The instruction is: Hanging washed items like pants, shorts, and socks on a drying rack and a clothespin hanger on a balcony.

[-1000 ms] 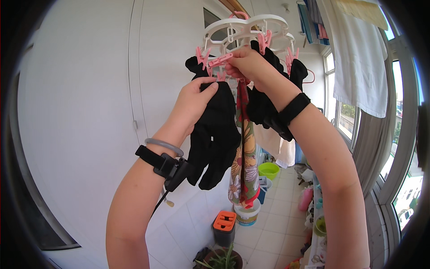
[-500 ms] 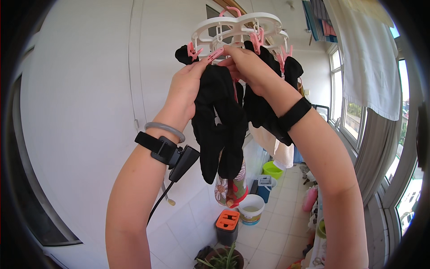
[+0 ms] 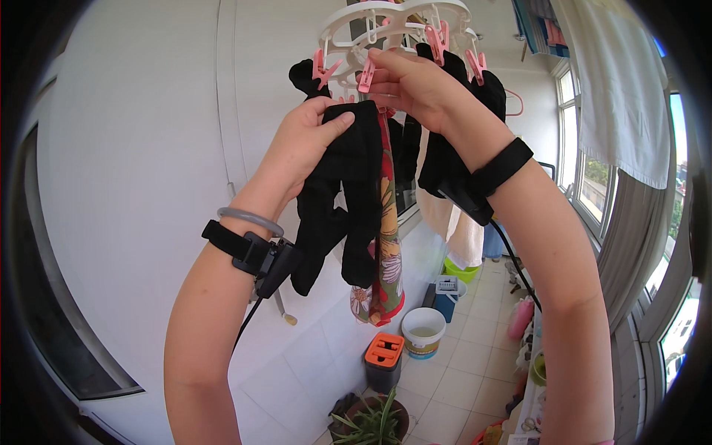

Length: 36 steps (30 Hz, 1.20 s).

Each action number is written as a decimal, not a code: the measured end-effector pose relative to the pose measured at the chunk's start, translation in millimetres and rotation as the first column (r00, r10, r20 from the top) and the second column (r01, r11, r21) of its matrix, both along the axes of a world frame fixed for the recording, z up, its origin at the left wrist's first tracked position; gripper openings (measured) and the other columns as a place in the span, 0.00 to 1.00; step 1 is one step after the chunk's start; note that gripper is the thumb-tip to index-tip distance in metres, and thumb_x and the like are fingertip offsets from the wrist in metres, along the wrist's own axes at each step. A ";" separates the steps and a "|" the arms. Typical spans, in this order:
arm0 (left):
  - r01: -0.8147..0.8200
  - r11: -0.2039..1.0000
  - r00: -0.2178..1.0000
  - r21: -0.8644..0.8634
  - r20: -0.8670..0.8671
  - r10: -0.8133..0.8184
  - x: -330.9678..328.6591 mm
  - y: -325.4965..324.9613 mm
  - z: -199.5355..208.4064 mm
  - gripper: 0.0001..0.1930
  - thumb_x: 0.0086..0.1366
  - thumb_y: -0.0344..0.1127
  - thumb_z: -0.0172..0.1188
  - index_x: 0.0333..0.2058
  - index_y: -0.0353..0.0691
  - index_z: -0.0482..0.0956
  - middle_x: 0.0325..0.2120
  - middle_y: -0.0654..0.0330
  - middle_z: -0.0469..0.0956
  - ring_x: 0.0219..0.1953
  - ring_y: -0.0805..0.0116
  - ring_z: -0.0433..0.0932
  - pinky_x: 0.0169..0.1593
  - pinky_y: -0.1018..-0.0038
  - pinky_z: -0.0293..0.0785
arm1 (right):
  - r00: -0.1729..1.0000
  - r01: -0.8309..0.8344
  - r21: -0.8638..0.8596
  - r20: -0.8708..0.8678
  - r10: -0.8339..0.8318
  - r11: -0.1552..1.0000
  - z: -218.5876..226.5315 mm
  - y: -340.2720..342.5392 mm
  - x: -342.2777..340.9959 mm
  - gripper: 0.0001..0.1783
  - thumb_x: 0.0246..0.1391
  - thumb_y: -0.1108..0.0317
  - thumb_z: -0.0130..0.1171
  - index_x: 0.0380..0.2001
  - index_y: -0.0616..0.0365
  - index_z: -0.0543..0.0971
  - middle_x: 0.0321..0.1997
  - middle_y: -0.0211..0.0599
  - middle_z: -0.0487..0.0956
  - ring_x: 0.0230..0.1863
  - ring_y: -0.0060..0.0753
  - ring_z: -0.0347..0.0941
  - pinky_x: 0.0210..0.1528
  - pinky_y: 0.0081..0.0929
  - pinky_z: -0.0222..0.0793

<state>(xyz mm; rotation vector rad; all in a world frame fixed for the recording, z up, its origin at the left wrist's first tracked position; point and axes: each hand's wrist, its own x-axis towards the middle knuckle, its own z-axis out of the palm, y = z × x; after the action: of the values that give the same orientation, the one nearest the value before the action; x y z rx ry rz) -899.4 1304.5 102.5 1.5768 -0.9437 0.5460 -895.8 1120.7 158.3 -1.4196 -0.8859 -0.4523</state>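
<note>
My left hand (image 3: pixel 297 141) pinches the top edge of a pair of black socks (image 3: pixel 360 170), which dangle below it with their toes downward. A pink clothespin (image 3: pixel 366 76) hanging from the white clip hanger (image 3: pixel 328 28) is between the thumb and fingers of my right hand (image 3: pixel 419 85). The socks are just below that clothespin and apart from it. Left of it, another pink clip (image 3: pixel 322 70) grips a small black sock (image 3: pixel 301 77). More black socks (image 3: pixel 489 95) hang from pink clips on the right side. A red and green floral cloth (image 3: pixel 390 259) hangs behind the held socks.
On the tiled floor stand an orange-lidded dark bin (image 3: pixel 383 363), a white bucket (image 3: pixel 423 341), a blue container (image 3: pixel 446 302) and a potted plant (image 3: pixel 374 423). A white wall (image 3: pixel 148 185) is on the left. White curtains (image 3: pixel 623 126) and windows line the right.
My left hand has drawn the socks down and to the left, away from the pink clothespin. My right hand stays on the clothespin, which now points downward.
</note>
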 end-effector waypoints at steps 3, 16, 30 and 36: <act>-0.016 1.000 0.998 0.022 -0.064 0.018 -7.0 -1.5 2.9 0.14 0.64 0.35 0.58 0.47 0.37 0.76 0.35 0.68 0.78 0.37 0.81 0.74 0.41 0.83 0.69 | 0.999 0.043 -0.018 0.004 -0.043 0.999 -1.1 -3.4 -2.7 0.17 0.58 0.57 0.56 0.42 0.59 0.72 0.39 0.37 0.78 0.43 0.29 0.75 0.48 0.28 0.69; 0.006 0.999 1.000 -0.041 -0.012 -0.007 -10.8 -12.5 14.4 0.11 0.62 0.37 0.60 0.42 0.40 0.78 0.31 0.69 0.78 0.34 0.80 0.75 0.39 0.83 0.70 | 0.986 0.147 -0.096 0.099 -0.137 0.984 5.8 -18.3 -4.0 0.12 0.59 0.59 0.56 0.36 0.56 0.76 0.35 0.30 0.79 0.39 0.21 0.74 0.47 0.19 0.69; 0.019 0.998 1.000 -0.064 0.003 -0.019 1.0 -12.0 9.6 0.13 0.60 0.39 0.62 0.40 0.38 0.78 0.31 0.66 0.78 0.36 0.79 0.74 0.40 0.81 0.69 | 0.971 0.221 -0.110 0.120 -0.208 0.969 -0.7 -14.9 -3.1 0.13 0.59 0.57 0.56 0.36 0.56 0.75 0.32 0.27 0.76 0.35 0.19 0.73 0.44 0.20 0.69; 0.020 0.998 0.999 -0.056 0.038 -0.018 11.5 -16.2 8.2 0.13 0.59 0.39 0.64 0.39 0.36 0.79 0.32 0.66 0.77 0.36 0.79 0.74 0.42 0.83 0.68 | 0.964 0.251 -0.137 0.130 -0.234 0.958 2.0 -19.8 -0.4 0.12 0.58 0.58 0.57 0.36 0.56 0.75 0.33 0.28 0.76 0.36 0.21 0.73 0.45 0.20 0.69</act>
<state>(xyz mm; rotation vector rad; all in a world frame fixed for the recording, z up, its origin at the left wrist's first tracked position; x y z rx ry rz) -887.9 1288.3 110.8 1.5104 -0.9622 0.5859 -896.2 1100.9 160.4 -1.6667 -0.8536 -0.6668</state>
